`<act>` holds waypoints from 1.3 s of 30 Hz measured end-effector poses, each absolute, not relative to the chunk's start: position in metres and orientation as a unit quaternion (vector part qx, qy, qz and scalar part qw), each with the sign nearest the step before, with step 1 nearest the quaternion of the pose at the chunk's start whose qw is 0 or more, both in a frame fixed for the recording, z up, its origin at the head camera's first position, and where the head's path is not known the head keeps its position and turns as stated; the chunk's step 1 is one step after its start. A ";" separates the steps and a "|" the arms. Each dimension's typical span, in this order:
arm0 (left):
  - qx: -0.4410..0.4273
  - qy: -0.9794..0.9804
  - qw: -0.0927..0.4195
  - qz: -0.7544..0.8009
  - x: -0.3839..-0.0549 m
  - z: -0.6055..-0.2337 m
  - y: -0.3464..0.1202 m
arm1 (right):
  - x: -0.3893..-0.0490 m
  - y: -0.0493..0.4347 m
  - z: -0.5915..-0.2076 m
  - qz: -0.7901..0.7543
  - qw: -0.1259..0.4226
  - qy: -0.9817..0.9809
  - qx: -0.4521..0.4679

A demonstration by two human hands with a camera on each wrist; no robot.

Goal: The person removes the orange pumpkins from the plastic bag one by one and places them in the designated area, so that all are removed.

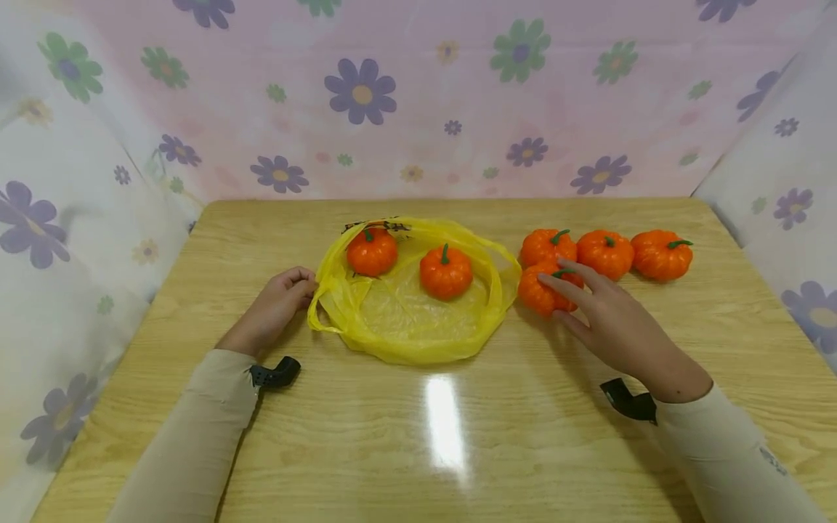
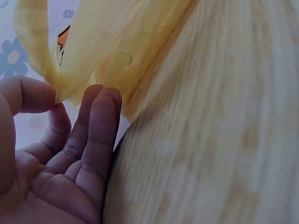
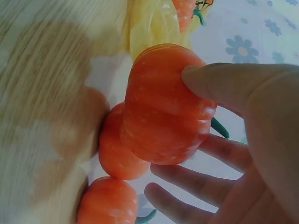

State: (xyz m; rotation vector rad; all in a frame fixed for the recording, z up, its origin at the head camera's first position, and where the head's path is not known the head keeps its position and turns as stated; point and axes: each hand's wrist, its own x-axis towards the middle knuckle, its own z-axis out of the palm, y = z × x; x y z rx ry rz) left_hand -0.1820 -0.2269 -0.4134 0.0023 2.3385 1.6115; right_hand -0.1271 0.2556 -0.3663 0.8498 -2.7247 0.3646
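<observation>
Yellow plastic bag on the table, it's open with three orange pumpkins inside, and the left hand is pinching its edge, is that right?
Not quite: the head view shows two orange pumpkins inside, not three. The yellow plastic bag is open on the table, and the left hand is pinching its edge.

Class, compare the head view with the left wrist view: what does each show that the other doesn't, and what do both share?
Only the head view: the right hand on an orange pumpkin, three more pumpkins beside and behind it, and beige sleeves.

Only the left wrist view: the palm side of the left hand, with thumb and finger seen close up, pinching the yellow bag.

Both: left hand, yellow bag, wooden table and flowered backdrop.
</observation>
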 end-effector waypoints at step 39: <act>0.012 0.807 0.150 0.570 -0.180 -0.410 -0.226 | -0.132 0.262 -0.371 0.127 0.053 -0.960 0.243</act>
